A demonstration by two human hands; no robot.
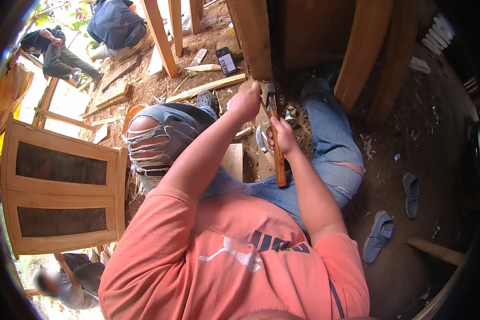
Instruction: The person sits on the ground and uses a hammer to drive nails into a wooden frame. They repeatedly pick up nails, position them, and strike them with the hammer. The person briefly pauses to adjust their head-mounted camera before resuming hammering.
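My right hand (285, 136) is wrapped round the wooden handle of a hammer (280, 166). The hammer's dark metal head points away from me, close by the lower end of an upright wooden post (255, 40). My left hand (245, 101) is closed just left of the hammer head, its fingertips at the foot of the post. Whatever it pinches is too small or hidden to make out. Beside my right hand, partly covered by it, lies a tool with a curved metal blade (260, 138) and a pale handle.
A phone (226, 61) lies on the dirt floor among wood strips (205, 88) and shavings. Curved wooden pieces (365, 50) stand at the far right. A panelled wooden frame (64, 186) stands left. Shoes (378, 236) lie at right. Other people (116, 24) sit farther off.
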